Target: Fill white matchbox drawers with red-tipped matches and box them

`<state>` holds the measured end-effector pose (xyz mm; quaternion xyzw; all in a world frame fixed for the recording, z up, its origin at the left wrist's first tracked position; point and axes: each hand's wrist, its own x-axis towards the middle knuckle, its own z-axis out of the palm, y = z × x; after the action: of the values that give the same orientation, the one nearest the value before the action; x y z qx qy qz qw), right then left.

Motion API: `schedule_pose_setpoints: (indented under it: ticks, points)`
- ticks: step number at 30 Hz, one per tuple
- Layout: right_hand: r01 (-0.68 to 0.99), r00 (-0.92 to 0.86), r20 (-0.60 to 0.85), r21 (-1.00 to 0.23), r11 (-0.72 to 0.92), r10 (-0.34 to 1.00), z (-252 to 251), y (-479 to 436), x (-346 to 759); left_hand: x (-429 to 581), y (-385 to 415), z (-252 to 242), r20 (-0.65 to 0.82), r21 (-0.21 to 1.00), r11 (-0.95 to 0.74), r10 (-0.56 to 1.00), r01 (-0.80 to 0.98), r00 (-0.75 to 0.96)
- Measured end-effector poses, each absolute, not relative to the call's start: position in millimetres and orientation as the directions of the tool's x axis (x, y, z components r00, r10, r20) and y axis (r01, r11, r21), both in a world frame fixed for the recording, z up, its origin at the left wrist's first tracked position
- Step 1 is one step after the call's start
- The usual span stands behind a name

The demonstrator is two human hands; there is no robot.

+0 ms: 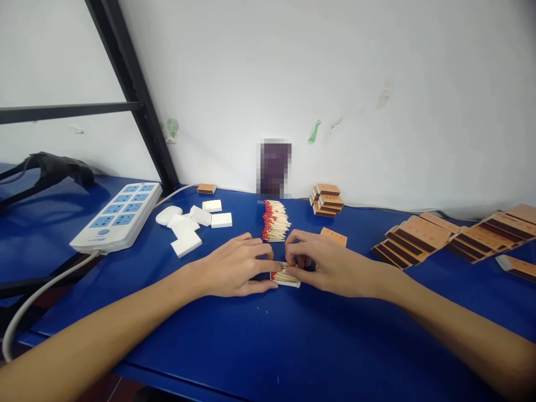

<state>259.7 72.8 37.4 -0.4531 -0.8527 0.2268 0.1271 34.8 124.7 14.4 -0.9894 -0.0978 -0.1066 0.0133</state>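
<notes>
A small white tray (288,283) filled with red-tipped matches lies on the blue table between my hands. My left hand (240,265) holds the tray's left end between thumb and fingers. My right hand (320,262) is over the tray's right end, its thumb and fingertips bent together at the matches; whether a match is pinched there is hidden. Just behind, a pile of loose matches (275,221) lies with red heads to the left. Partly behind my right hand is an orange matchbox sleeve (334,236).
White trays (186,243) and a power strip (117,216) are at the left. Closed matchboxes (327,200) are stacked near the wall, with one matchbox (206,188) further left. Rows of flattened-looking sleeves (422,231) spread over the right side.
</notes>
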Motion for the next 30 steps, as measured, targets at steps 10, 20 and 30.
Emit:
schedule_pose_setpoints:
  ticks: [10, 20, 30]
  points:
    - [0.678, -0.555, -0.041, -0.601, 0.423, 0.831, 30.6, 76.9, 258.6, 35.8, 122.8, 14.2, 0.253, 0.081, -0.969, 0.248, 0.235, 0.935]
    - [0.712, -0.552, 0.010, -0.515, 0.477, 0.834, 32.3, 72.5, 257.2, 37.3, 121.6, 13.5, 0.260, 0.077, -0.965, 0.262, 0.251, 0.929]
    - [0.761, -0.499, 0.079, -0.437, 0.480, 0.863, 28.3, 72.6, 250.7, 36.8, 121.5, 11.2, 0.266, 0.112, -0.954, 0.299, 0.279, 0.917]
